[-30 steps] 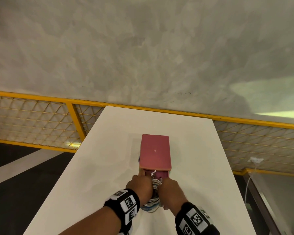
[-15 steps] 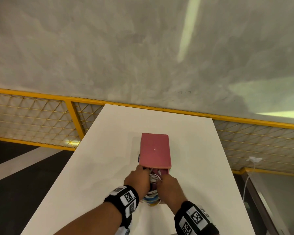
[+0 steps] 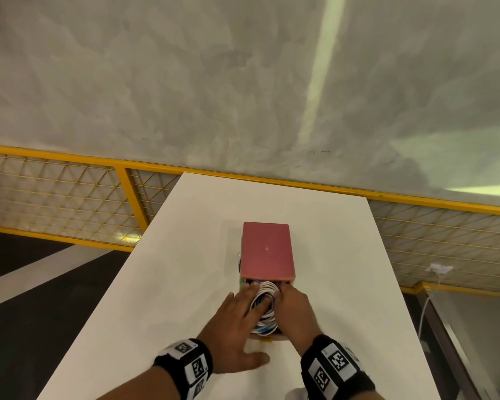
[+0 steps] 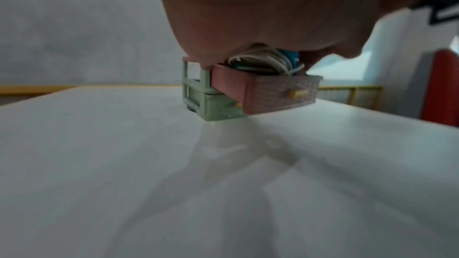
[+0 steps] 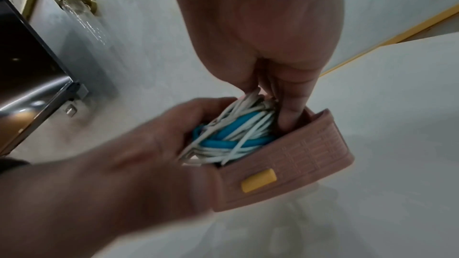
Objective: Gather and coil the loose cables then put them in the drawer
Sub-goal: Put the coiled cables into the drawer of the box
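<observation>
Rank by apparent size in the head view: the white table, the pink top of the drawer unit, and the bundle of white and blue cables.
1. White table
2. Pink top
3. Cable bundle, partly hidden by both hands

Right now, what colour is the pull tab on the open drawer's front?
Yellow pull tab on the pink drawer; the right wrist view shows it best.

- Pink drawer [image 5: 285, 166]: matt plastic, moulded basket-weave front, smooth yellow plastic pull [image 5: 258, 180].
- Cables [image 5: 233, 136]: smooth rubbery sheathing, white and blue.
- Table [image 3: 185, 269]: smooth white matt top.
- Wall [image 3: 214, 82], 12 o'clock: mottled grey plaster, matt.
</observation>
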Motion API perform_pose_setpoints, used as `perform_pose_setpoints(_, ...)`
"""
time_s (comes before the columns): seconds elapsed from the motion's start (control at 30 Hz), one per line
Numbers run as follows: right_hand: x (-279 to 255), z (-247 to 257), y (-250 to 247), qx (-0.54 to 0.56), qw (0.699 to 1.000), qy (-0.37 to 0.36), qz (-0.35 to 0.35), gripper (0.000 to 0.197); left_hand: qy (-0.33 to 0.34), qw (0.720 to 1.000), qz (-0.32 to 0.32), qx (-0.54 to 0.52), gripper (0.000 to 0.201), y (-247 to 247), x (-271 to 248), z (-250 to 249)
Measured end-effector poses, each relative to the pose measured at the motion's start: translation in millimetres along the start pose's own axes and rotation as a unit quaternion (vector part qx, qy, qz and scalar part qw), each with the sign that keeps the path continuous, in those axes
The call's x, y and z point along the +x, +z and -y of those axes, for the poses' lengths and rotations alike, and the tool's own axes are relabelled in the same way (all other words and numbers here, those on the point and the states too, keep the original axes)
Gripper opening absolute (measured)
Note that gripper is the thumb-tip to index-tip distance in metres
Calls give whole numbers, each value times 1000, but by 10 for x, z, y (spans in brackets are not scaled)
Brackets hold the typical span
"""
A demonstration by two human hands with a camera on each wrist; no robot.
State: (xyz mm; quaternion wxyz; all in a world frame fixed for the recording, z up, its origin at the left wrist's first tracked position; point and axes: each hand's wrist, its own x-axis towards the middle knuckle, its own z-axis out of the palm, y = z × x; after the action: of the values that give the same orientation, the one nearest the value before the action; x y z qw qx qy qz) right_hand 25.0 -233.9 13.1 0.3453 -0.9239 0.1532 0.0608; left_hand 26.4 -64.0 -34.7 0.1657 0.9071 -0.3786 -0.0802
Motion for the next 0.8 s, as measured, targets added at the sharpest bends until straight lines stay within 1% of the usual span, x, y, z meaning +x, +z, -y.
perform_pose_setpoints(0.1,4,-6,-8,-3,1000,0,28,20,-21,998,-3,66,77,104,28,-60)
perform_pose_setpoints(0.17,3,-25,-9,-19,1000,-10,17,22,-43,994,-14,96,71,108,99,-140)
perform_pose_setpoints(0.27,-22,-57,-41,-80,996,-28,-1,27,-44,991,-39,116,69,73,160,-187)
perform_pose_setpoints(0.33,-56,-68,-76,-160,986,-40,-22,33,-57,990,-43,120,71,44,176,-184)
perform_pose_setpoints(0.37,-65,-87,-90,-183,981,-45,-38,36,-64,990,-41,120,73,41,179,-186)
perform_pose_setpoints(0.4,-81,-94,-101,-184,981,-41,-53,37,-69,990,-41,120,74,43,182,-189)
perform_pose_setpoints(0.47,-88,-130,-56,-126,989,-31,-68,37,-67,990,-46,114,75,44,183,-206)
perform_pose_setpoints(0.53,-92,-179,21,20,994,-49,-94,38,-54,992,-55,100,76,42,175,-212)
perform_pose_setpoints(0.57,-92,-212,53,106,985,-54,-127,38,-44,993,-59,97,75,50,165,-207)
perform_pose_setpoints(0.6,-96,-227,66,175,972,-25,-153,38,-33,993,-61,96,74,59,155,-203)
perform_pose_setpoints(0.63,-96,-254,72,236,959,24,-153,42,-22,993,-60,97,75,71,154,-200)
perform_pose_setpoints(0.67,-100,-265,72,299,942,92,-121,46,-16,993,-62,99,77,88,159,-189)
perform_pose_setpoints(0.7,-88,-292,96,360,917,156,-72,50,-19,993,-66,98,78,93,169,-192)
perform_pose_setpoints(0.73,-82,-303,108,401,893,206,-12,49,-32,993,-57,96,79,101,180,-200)
perform_pose_setpoints(0.77,-71,-320,114,424,876,226,29,45,-49,993,-44,95,78,102,197,-216)
perform_pose_setpoints(0.8,-80,-297,88,422,875,233,51,41,-69,993,-35,91,78,95,218,-244)
